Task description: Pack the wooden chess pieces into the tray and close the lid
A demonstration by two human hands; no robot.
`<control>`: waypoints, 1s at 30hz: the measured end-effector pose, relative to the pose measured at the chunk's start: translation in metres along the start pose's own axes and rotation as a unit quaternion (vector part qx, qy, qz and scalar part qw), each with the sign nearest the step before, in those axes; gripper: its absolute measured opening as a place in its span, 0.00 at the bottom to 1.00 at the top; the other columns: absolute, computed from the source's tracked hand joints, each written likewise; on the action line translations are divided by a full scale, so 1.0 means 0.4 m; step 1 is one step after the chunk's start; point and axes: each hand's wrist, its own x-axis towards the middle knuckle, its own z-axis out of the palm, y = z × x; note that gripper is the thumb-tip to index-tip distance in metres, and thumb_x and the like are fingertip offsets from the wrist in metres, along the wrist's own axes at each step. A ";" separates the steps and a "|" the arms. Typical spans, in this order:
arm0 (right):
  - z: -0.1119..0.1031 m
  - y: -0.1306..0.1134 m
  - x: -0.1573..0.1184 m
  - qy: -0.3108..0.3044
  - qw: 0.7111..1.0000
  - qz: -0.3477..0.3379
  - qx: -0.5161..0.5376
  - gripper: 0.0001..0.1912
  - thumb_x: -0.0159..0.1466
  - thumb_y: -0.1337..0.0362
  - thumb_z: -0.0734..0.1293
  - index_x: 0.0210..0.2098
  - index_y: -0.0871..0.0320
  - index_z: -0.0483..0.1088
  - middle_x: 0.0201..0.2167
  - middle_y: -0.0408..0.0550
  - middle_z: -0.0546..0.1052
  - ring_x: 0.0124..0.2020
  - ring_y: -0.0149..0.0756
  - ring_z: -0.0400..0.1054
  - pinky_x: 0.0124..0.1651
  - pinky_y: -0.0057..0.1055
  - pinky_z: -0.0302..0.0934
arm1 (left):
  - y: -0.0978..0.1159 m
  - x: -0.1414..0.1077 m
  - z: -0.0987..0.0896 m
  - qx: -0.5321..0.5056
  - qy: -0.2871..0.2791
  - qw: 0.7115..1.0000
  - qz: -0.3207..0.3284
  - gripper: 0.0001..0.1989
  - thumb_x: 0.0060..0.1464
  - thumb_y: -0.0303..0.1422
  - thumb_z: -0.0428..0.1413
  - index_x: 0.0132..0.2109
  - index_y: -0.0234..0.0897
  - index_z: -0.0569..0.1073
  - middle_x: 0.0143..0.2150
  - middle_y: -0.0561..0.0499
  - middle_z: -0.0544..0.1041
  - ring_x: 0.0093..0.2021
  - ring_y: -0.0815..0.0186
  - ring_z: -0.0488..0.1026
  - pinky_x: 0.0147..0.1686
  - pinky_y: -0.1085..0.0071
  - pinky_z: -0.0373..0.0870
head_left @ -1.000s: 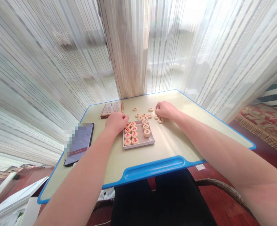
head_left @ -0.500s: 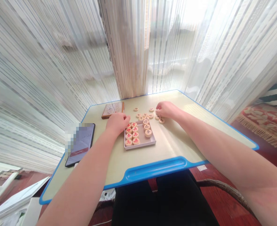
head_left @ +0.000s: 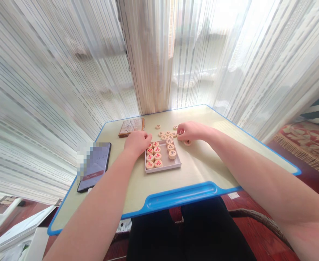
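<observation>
Blue-edged, the table (head_left: 200, 166) was backed by striped curtains (head_left: 155, 72). Pieces (head_left: 157, 156) were set in the tray (head_left: 164, 159) beside the left hand (head_left: 136, 141), and loose by the right hand (head_left: 191, 131); fingers were curled, their hold unclear.

Striped curtains (head_left: 67, 72) glow brightly above a reddish floor (head_left: 254, 237)

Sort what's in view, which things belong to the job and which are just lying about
Job:
round wooden pieces with red or dark characters
shallow white rectangular tray

Lying about:
dark-edged rectangular phone
flat brown rectangular box, though possibly part of the set
</observation>
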 end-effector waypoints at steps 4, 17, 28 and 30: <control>0.020 -0.001 0.010 0.049 0.999 -0.023 0.005 0.20 0.53 0.63 0.66 0.46 0.56 0.72 0.44 0.50 0.75 0.40 0.39 0.70 0.35 0.28 0.61 | 0.001 -0.001 -0.002 0.006 -0.002 1.000 0.002 0.21 0.54 0.43 0.44 0.25 0.38 0.74 0.28 0.45 0.78 0.31 0.61 0.71 0.27 0.69 0.59; 0.052 -0.002 0.020 0.077 0.980 -0.184 0.020 0.19 0.58 0.66 0.64 0.49 0.54 0.74 0.48 0.52 0.74 0.47 0.41 0.68 0.51 0.33 0.61 | 0.002 -0.002 -0.004 0.012 0.002 1.000 0.004 0.21 0.55 0.43 0.44 0.24 0.38 0.73 0.27 0.45 0.77 0.31 0.60 0.71 0.27 0.69 0.59; 0.049 -0.003 0.025 0.100 0.988 -0.114 0.009 0.12 0.59 0.64 0.64 0.41 0.57 0.74 0.43 0.50 0.75 0.43 0.39 0.68 0.43 0.31 0.61 | 0.001 -0.002 -0.003 0.006 -0.001 1.000 0.003 0.21 0.54 0.43 0.43 0.24 0.38 0.72 0.27 0.45 0.76 0.30 0.60 0.71 0.26 0.68 0.58; 0.048 -0.002 0.025 0.104 0.990 -0.096 0.000 0.10 0.59 0.61 0.64 0.39 0.56 0.73 0.40 0.49 0.76 0.41 0.39 0.68 0.40 0.31 0.61 | 0.000 -0.003 -0.003 0.004 0.002 1.000 0.001 0.21 0.54 0.43 0.43 0.24 0.38 0.72 0.27 0.45 0.76 0.30 0.60 0.71 0.26 0.68 0.57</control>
